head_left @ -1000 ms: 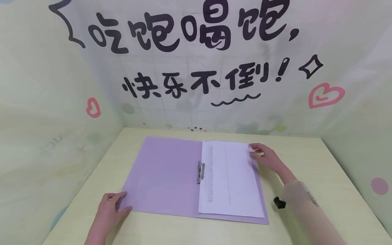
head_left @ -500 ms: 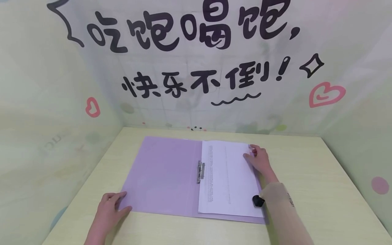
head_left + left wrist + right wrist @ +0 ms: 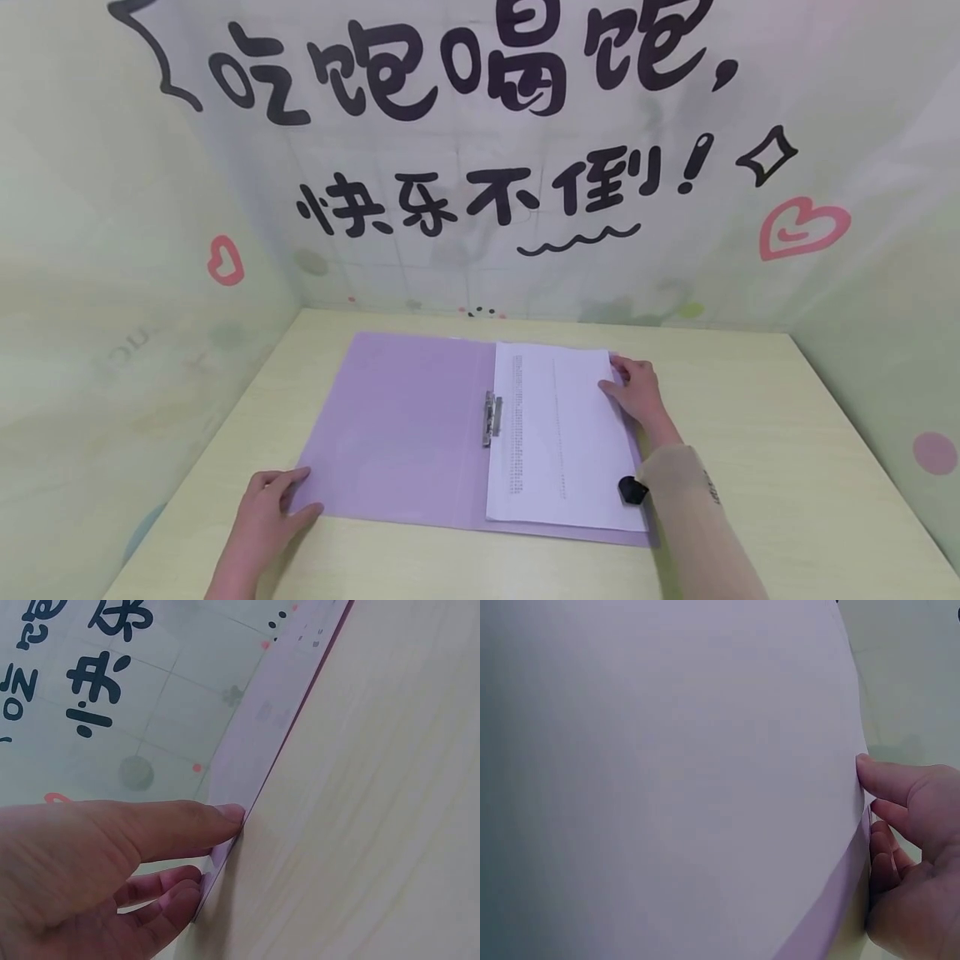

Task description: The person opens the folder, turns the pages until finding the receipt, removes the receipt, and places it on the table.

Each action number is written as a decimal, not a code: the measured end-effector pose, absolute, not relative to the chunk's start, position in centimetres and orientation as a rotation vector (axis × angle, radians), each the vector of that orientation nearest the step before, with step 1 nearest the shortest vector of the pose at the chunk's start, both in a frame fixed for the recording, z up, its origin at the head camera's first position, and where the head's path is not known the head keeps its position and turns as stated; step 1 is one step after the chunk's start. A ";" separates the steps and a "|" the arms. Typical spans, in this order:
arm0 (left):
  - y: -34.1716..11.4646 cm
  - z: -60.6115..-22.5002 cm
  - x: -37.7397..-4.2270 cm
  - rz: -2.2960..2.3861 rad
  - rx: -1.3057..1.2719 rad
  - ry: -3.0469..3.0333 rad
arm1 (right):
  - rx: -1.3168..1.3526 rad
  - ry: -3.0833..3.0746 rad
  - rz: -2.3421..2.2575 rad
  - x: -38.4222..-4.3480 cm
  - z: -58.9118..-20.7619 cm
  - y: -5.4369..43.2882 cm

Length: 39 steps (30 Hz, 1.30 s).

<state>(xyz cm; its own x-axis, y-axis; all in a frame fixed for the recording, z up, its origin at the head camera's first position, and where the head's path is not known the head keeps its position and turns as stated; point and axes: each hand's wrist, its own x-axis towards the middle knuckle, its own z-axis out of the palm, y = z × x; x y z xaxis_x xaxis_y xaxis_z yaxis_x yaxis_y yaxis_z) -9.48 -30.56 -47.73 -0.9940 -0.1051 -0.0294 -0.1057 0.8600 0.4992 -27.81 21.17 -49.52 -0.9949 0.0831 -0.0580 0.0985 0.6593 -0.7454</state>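
Observation:
A purple ring-style folder [image 3: 397, 425] lies spread on the table, a metal clip [image 3: 491, 419] at its spine. White printed paper [image 3: 570, 442] rests on its right side. My left hand [image 3: 266, 517] holds the folder's near left corner, and in the left wrist view its thumb [image 3: 225, 817] lies at the purple edge with the other fingers curled by the corner. At the far right, my right hand [image 3: 637, 392] pinches the paper's edge. The right wrist view has its thumb [image 3: 877, 776] on the paper's border, fingers curled below, beside the purple cover.
The pale wooden table [image 3: 772, 467] extends around the folder. A printed fabric backdrop [image 3: 412, 275] with large black characters rises behind it and on both sides. A small black object [image 3: 632, 490] sits at the right sleeve [image 3: 690, 508], overlapping the paper.
My right hand has come left onto the paper's far right edge, its sleeve and the black object shifting with it. The left hand stays at the folder's corner.

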 end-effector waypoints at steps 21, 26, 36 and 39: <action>-30.5 -47.6 -9.5 0.831 -0.195 2.998 | 0.146 2.865 -1.319 -27.5 -49.3 21.1; -30.5 -47.5 -9.4 0.838 -0.208 2.983 | 0.134 2.894 -1.313 -27.6 -49.3 21.0; -30.5 -47.7 -9.5 0.847 -0.206 2.993 | 0.009 2.924 -1.264 -27.6 -48.6 20.8; -30.5 -47.8 -9.4 0.849 -0.190 3.011 | -0.038 2.887 -1.269 -27.6 -48.2 20.9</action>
<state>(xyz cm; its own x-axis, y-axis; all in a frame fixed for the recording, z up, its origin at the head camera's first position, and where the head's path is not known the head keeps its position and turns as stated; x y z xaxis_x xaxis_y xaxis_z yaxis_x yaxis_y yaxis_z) -9.36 -30.53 -47.81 -0.9926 -0.1147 -0.0397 -0.1185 0.8458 0.5202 -27.65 20.92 -48.18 -0.9996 -0.0173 0.0212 -0.0273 0.6758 -0.7366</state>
